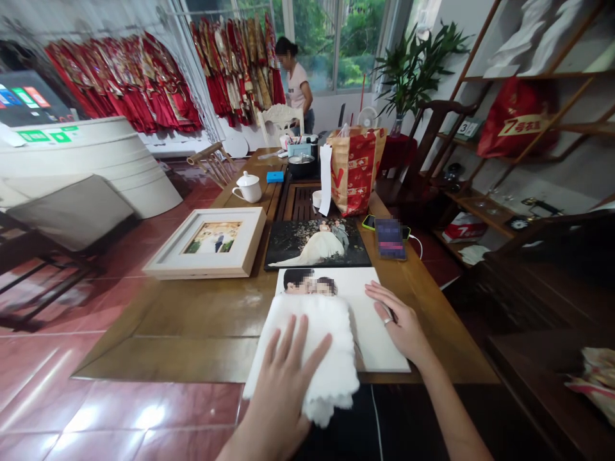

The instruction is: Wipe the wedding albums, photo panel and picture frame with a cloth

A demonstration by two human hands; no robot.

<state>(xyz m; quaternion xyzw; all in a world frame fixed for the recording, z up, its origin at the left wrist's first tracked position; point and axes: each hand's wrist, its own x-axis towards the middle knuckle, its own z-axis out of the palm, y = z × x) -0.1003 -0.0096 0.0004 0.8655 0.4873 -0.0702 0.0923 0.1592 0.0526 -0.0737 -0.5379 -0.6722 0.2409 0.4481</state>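
My left hand [283,378] lies flat, fingers spread, on a white fluffy cloth [307,349] that covers the near left part of a white photo panel [358,307] on the wooden table [202,320]. My right hand [401,320] rests flat on the panel's right edge, a ring on one finger. Two portrait heads show at the panel's top left, above the cloth. Just beyond it lies a dark wedding photo panel [317,243].
A white framed photo [209,242] sits left of the dark panel. Two phones [389,237] lie to the right, a red gift bag [356,168], a white cup [248,187] and tea tray farther back. A person [296,83] stands by the window near red garments. Shelves stand at right.
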